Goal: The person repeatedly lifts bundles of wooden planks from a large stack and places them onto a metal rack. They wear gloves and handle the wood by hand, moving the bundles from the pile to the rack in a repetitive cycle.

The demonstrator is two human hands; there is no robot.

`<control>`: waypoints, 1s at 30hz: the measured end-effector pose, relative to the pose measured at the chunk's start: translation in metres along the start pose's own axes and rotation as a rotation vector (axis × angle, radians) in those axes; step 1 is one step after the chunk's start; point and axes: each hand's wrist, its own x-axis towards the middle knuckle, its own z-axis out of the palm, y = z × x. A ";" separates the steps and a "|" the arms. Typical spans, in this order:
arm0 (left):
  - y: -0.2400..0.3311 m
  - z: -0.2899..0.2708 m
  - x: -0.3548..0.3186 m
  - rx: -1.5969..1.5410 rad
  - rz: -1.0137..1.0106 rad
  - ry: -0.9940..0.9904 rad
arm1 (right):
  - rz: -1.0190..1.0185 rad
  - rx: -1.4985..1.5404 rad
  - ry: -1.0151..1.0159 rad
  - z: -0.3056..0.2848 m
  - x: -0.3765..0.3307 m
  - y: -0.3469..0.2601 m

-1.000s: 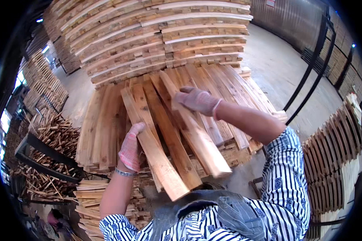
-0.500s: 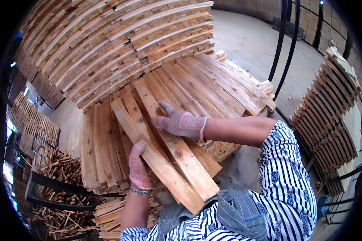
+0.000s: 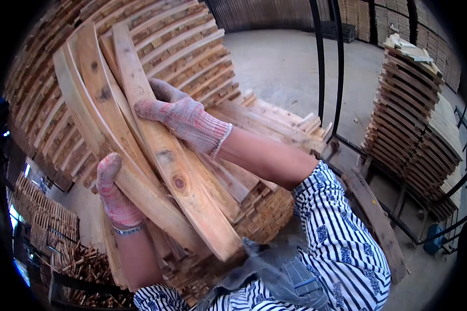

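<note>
Several wooden boards (image 3: 163, 150) are held up in front of me as a loose bundle, tilted with their far ends raised. My left hand (image 3: 118, 192), in a pinkish knit glove, is closed on the bundle's left edge, thumb showing over the outer board. Across the right side, my gloved right hand (image 3: 184, 116) is closed around the board with a dark round knot, its thumb on top. The fingers under the wood are hidden. Beneath the bundle lies a stack of boards (image 3: 267, 207), mostly covered by it.
A tall layered wood stack (image 3: 192, 62) rises behind the bundle. Black metal posts (image 3: 319, 67) stand right of it, with another board stack (image 3: 404, 124) farther right. Scrap sticks (image 3: 88, 267) are heaped at lower left. A long plank (image 3: 373, 223) leans near my right arm.
The boards have been lifted off the stack, far ends raised. My right hand, blurred and open above the boards before, now grips their right side. The view has shifted.
</note>
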 end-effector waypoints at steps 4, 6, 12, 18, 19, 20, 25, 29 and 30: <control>-0.029 -0.089 0.046 0.171 0.227 -0.010 | -0.152 -0.120 -0.088 -0.012 0.040 -0.006; -0.053 -0.101 0.057 0.264 0.295 -0.008 | -0.260 -0.357 -0.089 -0.031 0.035 -0.001; -0.068 -0.090 0.010 0.501 0.123 0.022 | -0.109 -0.679 -0.064 -0.062 -0.029 0.069; -0.071 -0.019 0.029 0.643 0.185 0.157 | -0.024 -0.968 0.022 -0.062 -0.023 0.056; -0.067 -0.018 0.039 0.540 0.148 0.149 | 0.044 -0.943 0.072 -0.059 -0.018 0.045; -0.063 -0.026 0.048 0.441 0.101 0.155 | 0.144 -0.973 0.061 -0.054 -0.013 0.025; -0.070 0.000 0.075 0.150 -0.076 0.247 | 0.505 -0.943 0.039 -0.107 0.011 -0.048; -0.090 -0.007 0.071 -0.027 -0.309 0.309 | 0.589 -1.439 0.007 -0.207 0.005 -0.058; -0.096 -0.007 0.062 -0.015 -0.297 0.320 | 0.701 -1.567 -0.029 -0.218 0.001 -0.074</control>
